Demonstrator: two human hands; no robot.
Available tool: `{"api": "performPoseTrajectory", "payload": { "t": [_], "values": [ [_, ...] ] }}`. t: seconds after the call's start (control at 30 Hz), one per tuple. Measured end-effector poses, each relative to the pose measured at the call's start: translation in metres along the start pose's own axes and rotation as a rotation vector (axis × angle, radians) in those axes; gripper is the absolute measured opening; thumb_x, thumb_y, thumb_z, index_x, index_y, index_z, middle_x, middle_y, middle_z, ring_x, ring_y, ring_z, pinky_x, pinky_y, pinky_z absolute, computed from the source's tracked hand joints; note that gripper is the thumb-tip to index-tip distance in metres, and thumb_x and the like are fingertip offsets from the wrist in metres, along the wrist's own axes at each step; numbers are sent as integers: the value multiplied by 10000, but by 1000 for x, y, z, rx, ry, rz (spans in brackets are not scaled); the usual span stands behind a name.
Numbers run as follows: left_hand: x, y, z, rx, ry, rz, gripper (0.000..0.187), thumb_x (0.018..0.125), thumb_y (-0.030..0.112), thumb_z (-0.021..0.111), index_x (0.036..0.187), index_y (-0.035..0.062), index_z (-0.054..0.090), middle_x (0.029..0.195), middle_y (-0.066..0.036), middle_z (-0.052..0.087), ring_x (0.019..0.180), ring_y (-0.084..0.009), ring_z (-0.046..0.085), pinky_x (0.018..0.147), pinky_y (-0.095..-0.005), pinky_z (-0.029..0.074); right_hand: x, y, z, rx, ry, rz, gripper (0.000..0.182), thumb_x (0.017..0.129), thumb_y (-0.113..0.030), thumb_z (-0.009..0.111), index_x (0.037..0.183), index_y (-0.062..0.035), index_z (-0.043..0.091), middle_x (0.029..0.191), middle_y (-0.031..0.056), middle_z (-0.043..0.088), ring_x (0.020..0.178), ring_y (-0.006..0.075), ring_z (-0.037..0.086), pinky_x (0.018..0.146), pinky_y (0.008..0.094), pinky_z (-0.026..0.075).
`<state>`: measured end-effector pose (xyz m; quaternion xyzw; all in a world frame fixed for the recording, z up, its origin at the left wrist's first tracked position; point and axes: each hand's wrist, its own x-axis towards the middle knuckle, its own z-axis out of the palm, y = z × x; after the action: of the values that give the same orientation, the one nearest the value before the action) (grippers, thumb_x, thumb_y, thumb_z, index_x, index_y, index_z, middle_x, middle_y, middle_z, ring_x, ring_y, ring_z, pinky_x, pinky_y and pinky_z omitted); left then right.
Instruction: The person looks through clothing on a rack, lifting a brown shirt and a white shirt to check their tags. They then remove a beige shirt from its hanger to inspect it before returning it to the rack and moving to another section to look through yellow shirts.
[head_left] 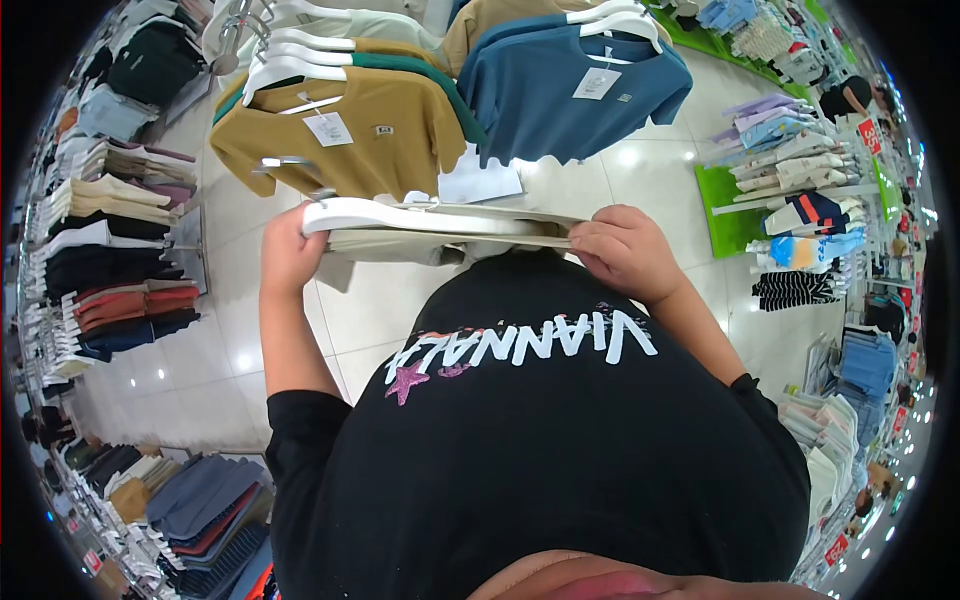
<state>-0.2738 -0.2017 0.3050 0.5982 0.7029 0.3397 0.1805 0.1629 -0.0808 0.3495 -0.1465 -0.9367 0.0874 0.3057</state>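
A white hanger (420,217) with a metal hook carries a beige garment (395,247) in front of my chest. My left hand (292,245) is closed round the hanger's left end. On the other side, my right hand (628,252) pinches the garment's edge near the hanger's right end. Just beyond the hanger hangs a mustard shirt (350,150) with a white tag, and a blue shirt (580,100), also tagged, is to its right. The lower part of the beige garment is mostly hidden behind its top edge and my body.
Clothes racks line the left side, with folded or hanging garments (130,300). At the right are a green display panel (735,215) and more hanging clothes (800,290). A metal rack arm (232,40) stands at the top left. The floor (230,350) is pale tile.
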Motion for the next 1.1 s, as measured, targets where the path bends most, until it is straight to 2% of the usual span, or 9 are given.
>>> {"api": "performPoseTrajectory", "payload": {
  "t": [0.03, 0.13, 0.2, 0.27, 0.3, 0.43, 0.57, 0.8, 1.1],
  "values": [
    [1, -2, -2, 198, -56, 36, 136, 820, 101, 650, 936, 49, 698, 866, -169, 714, 785, -339, 684, 720, -395, 533, 10, -4, -6, 20, -39, -8, 166, 797, -93, 793, 896, -112, 661, 799, 18, 655, 769, 244, 641, 696, 378, 533],
    [0, 10, 27, 128, 48, 121, 112, 804, 133, 680, 890, 63, 665, 859, -183, 686, 809, -391, 657, 707, -434, 523, 27, -3, -5, 38, -125, 5, 176, 801, -96, 797, 877, -102, 638, 813, 24, 649, 782, 258, 640, 710, 388, 527],
    [0, 47, 45, 13, 77, -17, 129, 809, 148, 688, 904, 65, 660, 843, -171, 685, 811, -390, 662, 718, -443, 523, 41, -6, 2, 36, -174, 23, 182, 806, -99, 796, 881, -100, 630, 853, 31, 653, 819, 264, 643, 741, 393, 524],
    [-2, 81, 63, 3, 113, -20, 138, 813, 155, 695, 916, 69, 664, 858, -171, 691, 825, -395, 664, 732, -451, 522, 64, -16, 12, 118, -65, -35, 212, 814, -113, 794, 956, -97, 637, 1017, 63, 654, 957, 275, 633, 850, 409, 503],
    [-3, 88, 63, 6, 103, -15, 146, 823, 167, 704, 921, 66, 663, 862, -173, 695, 832, -400, 666, 732, -449, 520, 64, -13, 9, 130, -83, -1, 330, 837, -147, 784, 1134, -101, 648, 1186, 87, 628, 1081, 300, 602, 947, 430, 472],
    [-6, 85, 53, 4, 135, -102, 169, 842, 172, 705, 957, 57, 660, 868, -186, 697, 834, -403, 668, 720, -446, 515, 49, 2, -1, -53, -100, 256, 569, 858, -186, 771, 1385, -97, 576, 1232, 110, 644, 1100, 352, 605, 967, 456, 479],
    [0, 92, 51, -22, 105, -126, 134, 860, 143, 680, 953, 52, 653, 864, -186, 692, 844, -405, 668, 720, -458, 509, 20, 21, 4, -2, -334, 436, 377, 858, -127, 733, 1216, -56, 639, 1064, 137, 686, 1018, 354, 634, 916, 447, 489],
    [33, 140, 87, 24, -30, 121, 157, 835, 148, 704, 955, 59, 656, 877, -180, 699, 866, -400, 674, 749, -473, 521, 3, 28, -8, -76, -254, 457, 276, 827, -124, 739, 1078, -49, 652, 1008, 117, 682, 975, 342, 639, 865, 456, 495],
    [99, 154, 118, 163, -375, 292, 393, 851, 347, 776, 1061, 42, 642, 899, -181, 691, 879, -404, 661, 770, -465, 510, -56, 95, -64, -28, -113, 620, 273, 785, -115, 763, 1017, -37, 644, 928, 135, 672, 901, 383, 631, 811, 462, 498]
  ]
}}
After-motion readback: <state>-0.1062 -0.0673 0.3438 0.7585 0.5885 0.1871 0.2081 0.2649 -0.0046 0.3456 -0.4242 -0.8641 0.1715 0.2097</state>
